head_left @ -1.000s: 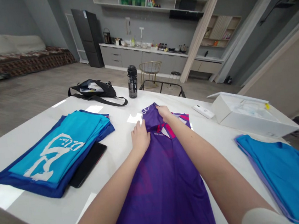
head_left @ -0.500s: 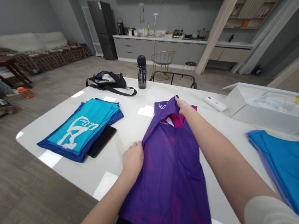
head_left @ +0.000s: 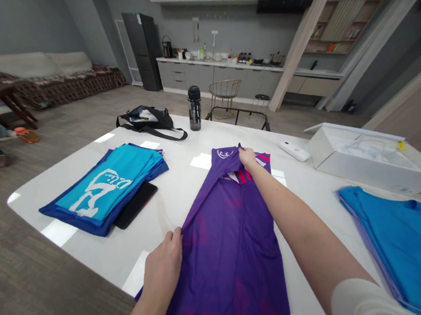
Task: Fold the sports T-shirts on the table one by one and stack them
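A purple jersey with a pink and red striped inside lies lengthwise on the white table, its lower end hanging toward me. My left hand pinches its left edge, about midway down. Up at the collar end, my right hand grips the fabric beside a small white print. A fold runs taut between the two hands. Left of the jersey rests a stack of folded blue shirts, the top one light blue with white lettering, partly over a dark flat device.
Along the far edge are a black bag and a dark bottle. At right sit a white box, a white handheld device and more blue shirts. A metal-framed chair stands behind the table.
My left hand has slid down along the jersey's left edge, toward me. My right hand keeps its hold near the collar. The view has tilted up slightly.
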Demonstrator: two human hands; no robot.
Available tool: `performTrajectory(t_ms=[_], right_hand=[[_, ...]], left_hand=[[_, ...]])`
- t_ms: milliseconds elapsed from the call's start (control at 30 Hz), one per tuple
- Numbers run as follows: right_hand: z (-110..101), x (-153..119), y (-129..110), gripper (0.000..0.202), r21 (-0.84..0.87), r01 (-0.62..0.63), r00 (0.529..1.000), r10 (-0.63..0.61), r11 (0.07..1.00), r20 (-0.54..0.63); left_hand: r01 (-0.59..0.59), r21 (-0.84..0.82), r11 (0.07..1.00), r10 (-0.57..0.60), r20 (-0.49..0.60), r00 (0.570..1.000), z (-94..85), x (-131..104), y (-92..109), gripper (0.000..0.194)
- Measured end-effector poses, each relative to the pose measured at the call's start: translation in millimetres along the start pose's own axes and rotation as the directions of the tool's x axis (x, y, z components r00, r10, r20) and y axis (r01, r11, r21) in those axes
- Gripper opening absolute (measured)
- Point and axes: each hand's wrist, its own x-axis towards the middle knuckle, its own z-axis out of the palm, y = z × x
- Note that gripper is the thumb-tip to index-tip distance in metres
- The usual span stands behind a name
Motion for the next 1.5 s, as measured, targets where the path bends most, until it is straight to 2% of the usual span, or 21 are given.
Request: performTrajectory(t_ms=[100,200,267,367,433,533,633,767,867,967,1000,1067,1133,1167,1233,1300,1433,1500], right_hand=[[-12.0,15.9,1.4,0.04,-0.14,0.027,0.996,-0.039,0.99,-0.085],[-20.6,23.5,10.9,0.039,-0.281,0.01,0.994,-0.04,0.96,-0.102],[-22.0,22.7,20.8,0.037,-0.366,-0.01,0.995,-0.028,0.93,-0.1],[-19.7,15.6,36.7,0.036,-0.451,-0.007,0.995,-0.04,0.893,-0.095],[-18.0,8.0,44.9,0.041,-0.503,0.029,0.99,-0.096,0.864,-0.107],[-18.6,-9.1,51.2,0.048,-0.607,0.125,0.956,-0.259,0.785,-0.138],[-23.0,-34.9,52.3,0.05,-0.662,0.261,0.916,-0.397,0.702,-0.06],[-31.2,-84.3,54.6,0.044,-0.608,0.438,0.875,-0.469,0.662,0.119],[-37.2,-134.5,60.1,0.043,-0.519,0.529,0.841,-0.499,0.672,0.21],[-41.1,-194.4,67.2,0.041,-0.387,0.6,0.799,-0.55,0.7,0.243],[-41.6,-214.7,69.6,0.038,-0.341,0.591,0.807,-0.541,0.731,0.236],[-41.6,-252.2,74.3,0.032,-0.239,0.493,0.866,-0.444,0.837,0.232],[-41.1,-282.5,78.3,0.029,-0.106,0.302,0.927,-0.266,0.947,0.265],[-41.3,-294.7,79.8,0.03,-0.028,0.194,0.938,-0.177,0.981,0.297],[-43.7,-314.6,81.1,0.033,0.123,0.001,0.925,-0.048,0.992,0.376],[-49.4,-332.7,80.3,0.033,0.228,-0.133,0.888,0.014,0.965,0.459],[-66.2,-376.0,78.5,0.033,0.343,-0.29,0.814,0.042,0.894,0.579],[-72.2,-399.9,81.9,0.032,0.394,-0.324,0.807,0.034,0.86,0.59]], left_hand=[[-0.033,-0.039,0.999,0.032,-0.014,0.999,-13.1,-18.2,9.5,0.037],[-0.117,-0.085,0.989,0.118,0.003,0.993,-15.8,-34.4,30.7,0.056],[-0.17,-0.097,0.981,0.174,0.036,0.984,-9.4,-42.9,42.2,0.066],[-0.216,-0.1,0.971,0.226,0.093,0.97,4.7,-52.3,47.5,0.068],[-0.229,-0.101,0.968,0.239,0.101,0.966,11.5,-57.0,45.7,0.065],[-0.243,-0.113,0.963,0.252,0.069,0.965,14.3,-63.2,44.4,0.057],[-0.259,-0.116,0.959,0.264,0.03,0.964,9.3,-69.4,49.6,0.046],[-0.314,-0.098,0.944,0.314,-0.017,0.949,-7.0,-78.8,61.0,0.038],[-0.354,-0.089,0.931,0.351,-0.048,0.935,-18.3,-85.9,69.3,0.03],[-0.399,-0.091,0.913,0.391,-0.094,0.916,-18.9,-92.7,76.0,0.023],[-0.412,-0.096,0.906,0.402,-0.108,0.909,-16.1,-95.0,77.6,0.022],[-0.442,-0.118,0.889,0.426,-0.136,0.894,-7.3,-100.0,79.8,0.023],[-0.479,-0.161,0.863,0.451,-0.181,0.874,3.2,-105.4,80.4,0.026],[-0.5,-0.19,0.845,0.46,-0.217,0.861,8.0,-108.0,80.1,0.027],[-0.546,-0.253,0.799,0.467,-0.311,0.828,15.3,-113.1,78.2,0.028],[-0.587,-0.31,0.748,0.451,-0.41,0.792,18.6,-117.7,75.1,0.029],[-0.665,-0.363,0.653,0.44,-0.533,0.723,18.5,-125.7,66.8,0.03],[-0.705,-0.356,0.613,0.473,-0.55,0.689,19.6,-130.0,62.5,0.031]])
